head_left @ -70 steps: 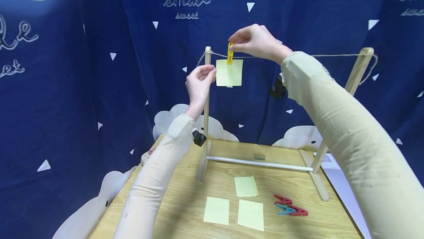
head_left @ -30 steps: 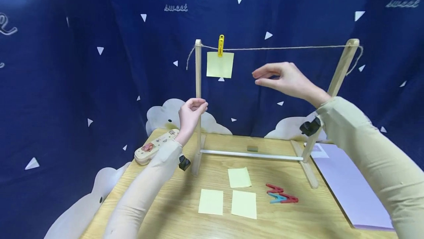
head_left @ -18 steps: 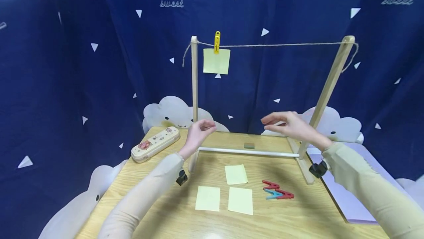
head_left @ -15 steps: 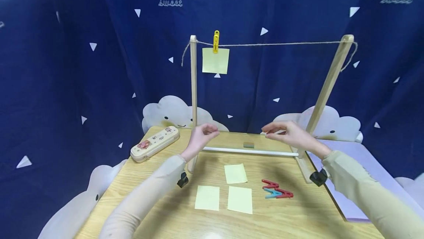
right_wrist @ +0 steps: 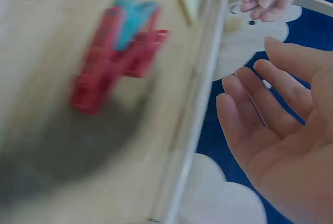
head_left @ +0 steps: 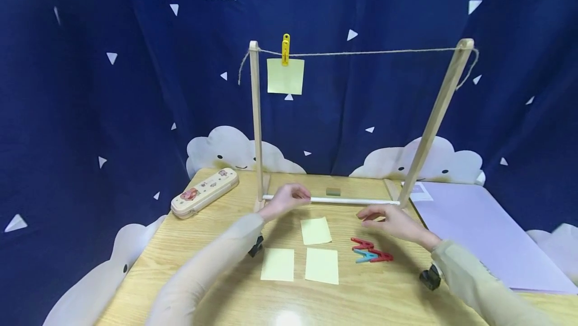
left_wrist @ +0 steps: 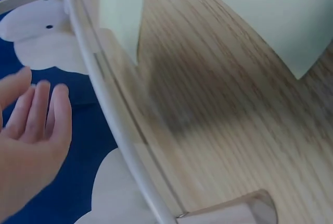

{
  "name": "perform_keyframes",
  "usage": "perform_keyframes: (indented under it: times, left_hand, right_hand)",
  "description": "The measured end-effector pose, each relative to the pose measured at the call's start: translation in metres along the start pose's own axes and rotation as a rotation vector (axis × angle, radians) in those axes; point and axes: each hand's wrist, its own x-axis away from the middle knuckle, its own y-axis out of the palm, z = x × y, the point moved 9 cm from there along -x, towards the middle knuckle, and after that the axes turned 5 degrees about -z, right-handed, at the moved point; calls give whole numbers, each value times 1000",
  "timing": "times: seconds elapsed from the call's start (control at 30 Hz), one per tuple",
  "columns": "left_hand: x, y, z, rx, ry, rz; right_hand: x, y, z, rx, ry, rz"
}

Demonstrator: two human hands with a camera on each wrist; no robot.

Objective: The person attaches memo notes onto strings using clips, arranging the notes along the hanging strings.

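Observation:
A yellow peg (head_left: 285, 48) pins one pale yellow note (head_left: 285, 76) to the string (head_left: 375, 52) of a wooden frame (head_left: 255, 115). Three more notes (head_left: 316, 230) lie on the table (head_left: 189, 246), with two red pegs (head_left: 381, 256) and a blue peg (head_left: 363, 257) to their right. My left hand (head_left: 299, 196) hovers empty over the frame's white rod (head_left: 347, 200), fingers relaxed (left_wrist: 49, 112). My right hand (head_left: 369, 215) hangs open just above and behind the pegs (right_wrist: 112, 60), palm bare (right_wrist: 281, 146).
A patterned pencil case (head_left: 204, 192) lies at the table's back left. A lilac sheet (head_left: 469, 225) covers the right side. A small grey block (head_left: 332, 191) sits behind the rod. A dark blue curtain (head_left: 113, 90) hangs behind and to the left.
Both hands let go of the pinned note and peg, then dropped from the string to just above the table. The right hand now sits over the pegs.

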Motion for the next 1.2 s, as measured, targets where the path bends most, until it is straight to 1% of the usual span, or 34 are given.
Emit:
perform_keyframes:
  times: [0.07, 0.17, 0.23, 0.33, 0.47, 0.53, 0.6, 0.67, 0.83, 1.03, 1.1, 1.2]
  left_hand:
    - [-4, 8, 0, -21, 12, -57]
    - [-8, 22, -2, -48, 7, -146]
    - [-12, 29, -4, -58, 2, -191]
    - [-19, 40, -8, -81, -6, -237]
    - [-27, 58, -16, -111, -6, -311]
    - [-29, 66, -18, -123, 1, -348]
    - [-31, 73, -18, -144, 12, -369]
    - [-33, 77, -16, -158, 23, -378]
    - [-33, 78, -16, -213, 54, -351]
    - [-33, 69, -19, -320, 66, -285]
    - [-32, 65, -21, -329, 67, -269]
    - [-31, 59, -23, -298, 57, -250]
  right_hand:
    - [3, 7, 6, -12, -4, -14]
    - [6, 16, 16, -39, -12, -34]
    - [7, 21, 22, -55, -14, -48]
    - [7, 27, 30, -63, -4, -64]
    - [8, 34, 40, -80, 36, -93]
    - [8, 37, 43, -82, 49, -103]
    - [8, 38, 44, -87, 55, -104]
    - [8, 38, 44, -95, 56, -103]
    - [6, 39, 41, -112, 57, -113]
    - [5, 40, 39, -104, 39, -119]
    - [4, 41, 38, -108, 35, -125]
    - [4, 43, 38, -113, 49, -144]
